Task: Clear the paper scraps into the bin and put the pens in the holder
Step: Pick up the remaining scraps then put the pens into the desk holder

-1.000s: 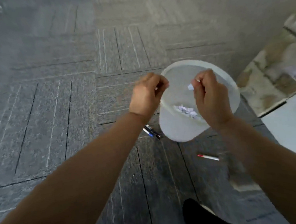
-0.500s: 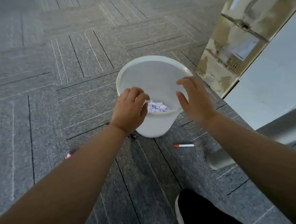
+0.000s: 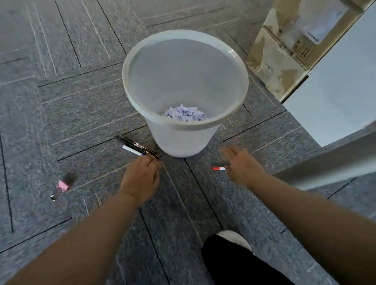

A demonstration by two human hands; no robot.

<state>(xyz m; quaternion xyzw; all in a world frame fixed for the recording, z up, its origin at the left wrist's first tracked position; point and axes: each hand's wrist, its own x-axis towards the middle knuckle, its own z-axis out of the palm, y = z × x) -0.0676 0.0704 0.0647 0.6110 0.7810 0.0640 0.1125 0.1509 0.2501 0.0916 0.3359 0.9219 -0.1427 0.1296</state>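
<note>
A white plastic bin [image 3: 239, 68] stands on the grey carpet with pale paper scraps [image 3: 185, 114] at its bottom. Two pens, one black [image 3: 134, 144] and one white with a blue tip [image 3: 131, 150], lie side by side left of the bin's base. My left hand [image 3: 140, 178] is low over their near ends, fingers curled, touching or nearly touching them. A red-and-white pen [image 3: 219, 168] lies right of centre; my right hand [image 3: 243, 165] reaches it with fingers spread, covering its far end. No pen holder is in view.
A pink-and-black marker [image 3: 64, 184] lies on the carpet at the left. Cardboard boxes [image 3: 287, 48] stand at the back right beside a white panel [image 3: 344, 84]. My dark trouser leg and shoe [image 3: 234, 263] are at the bottom centre.
Both hands have dropped from over the bin's rim down to the floor, the left toward the two pens, the right toward the red-and-white pen. The view has moved closer.
</note>
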